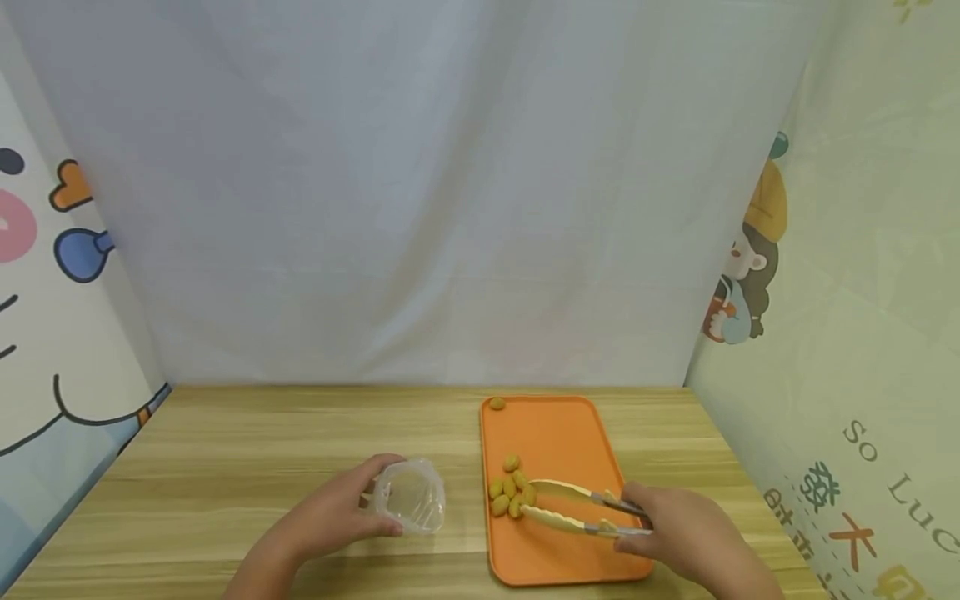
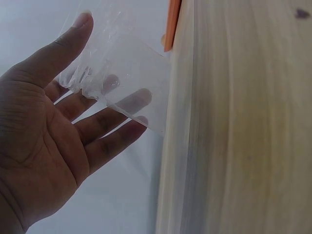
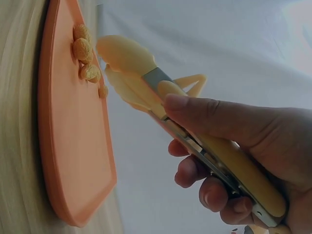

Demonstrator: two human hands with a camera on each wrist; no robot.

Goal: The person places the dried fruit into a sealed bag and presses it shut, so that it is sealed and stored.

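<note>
Tongs (image 1: 552, 520) in curled right hand (image 1: 684, 525)

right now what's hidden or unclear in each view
Head view: the handle end of the tongs, hidden by the right hand.
Head view: what the brownish pieces are, too small.
Left wrist: most of the orange tray, cut off by the top edge.
Right wrist: one end of the tray, cut off by the top edge.
</note>
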